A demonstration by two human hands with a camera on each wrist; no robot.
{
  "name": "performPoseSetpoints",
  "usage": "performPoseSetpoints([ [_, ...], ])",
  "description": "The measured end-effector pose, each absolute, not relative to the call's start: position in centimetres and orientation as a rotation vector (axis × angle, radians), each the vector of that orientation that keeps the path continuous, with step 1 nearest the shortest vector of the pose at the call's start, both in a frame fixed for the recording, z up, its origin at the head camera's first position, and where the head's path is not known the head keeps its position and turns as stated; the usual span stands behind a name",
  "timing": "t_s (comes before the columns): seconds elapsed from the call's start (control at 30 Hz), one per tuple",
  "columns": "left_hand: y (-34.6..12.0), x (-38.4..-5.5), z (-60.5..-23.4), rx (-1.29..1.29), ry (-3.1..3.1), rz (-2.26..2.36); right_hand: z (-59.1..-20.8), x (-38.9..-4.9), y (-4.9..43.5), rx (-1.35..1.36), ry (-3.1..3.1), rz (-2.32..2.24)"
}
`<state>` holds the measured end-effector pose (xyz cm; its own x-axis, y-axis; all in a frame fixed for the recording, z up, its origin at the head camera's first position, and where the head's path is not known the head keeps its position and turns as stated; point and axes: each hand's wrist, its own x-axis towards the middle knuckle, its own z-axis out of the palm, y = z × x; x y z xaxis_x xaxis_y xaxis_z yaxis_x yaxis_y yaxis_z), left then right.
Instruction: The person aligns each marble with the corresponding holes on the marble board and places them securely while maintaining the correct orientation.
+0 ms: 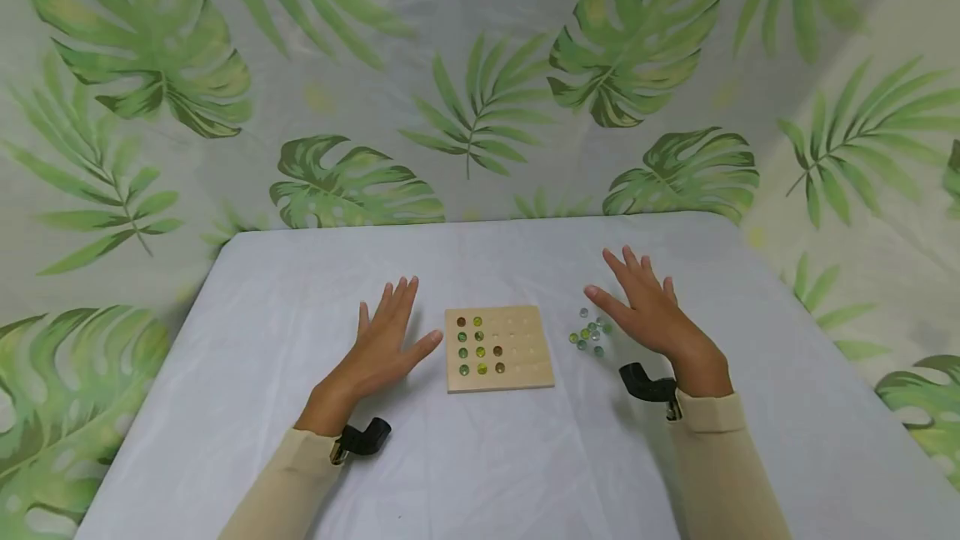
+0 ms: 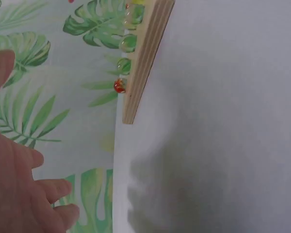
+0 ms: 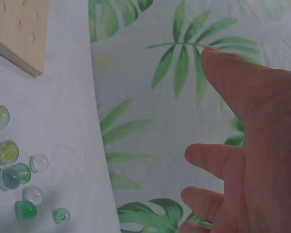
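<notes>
Between the two hands lies a wooden board (image 1: 525, 377) with rows of shallow round hollows. Its left columns hold several glass marbles (image 1: 481, 352) in green, yellow and reddish brown; the hollows on the right hold none. My left hand (image 1: 386, 352) hovers left of the board, fingers spread and straight, touching nothing. My right hand (image 1: 651, 311) is held above the table with fingers extended, beside a loose cluster of marbles (image 1: 585, 334) right of the board. In the right wrist view, clear, green and yellow-swirled marbles (image 3: 9, 152) lie apart from that hand's fingers.
A white cloth covers the table (image 1: 480, 465), whose far edge meets a leaf-patterned backdrop (image 1: 480, 107). Black wrist cameras (image 1: 647, 382) are strapped at both sleeve cuffs. The board's layered side edge (image 2: 145, 63) shows in the left wrist view.
</notes>
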<state>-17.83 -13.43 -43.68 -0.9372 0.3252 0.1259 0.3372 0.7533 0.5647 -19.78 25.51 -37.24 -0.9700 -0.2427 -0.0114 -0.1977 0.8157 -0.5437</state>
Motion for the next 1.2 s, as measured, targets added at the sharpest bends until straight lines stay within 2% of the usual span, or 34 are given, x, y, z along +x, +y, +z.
performPoseSetpoints([
  [0.47, -12.3, -18.4, -45.8, -0.801, -2.868, -1.194, -38.2, -21.0, 26.9, -0.381, 2.801, -0.998],
  [0.87, -12.7, -18.2, -47.5, -0.816, -2.807, -1.156, -39.0, -20.8, 27.2, -0.349, 2.792, -1.0],
  [1.2, -12.1, -17.7, -48.0, -0.821, -2.876, -0.898, -39.1, -20.6, 27.8, -0.319, 2.821, -1.009],
])
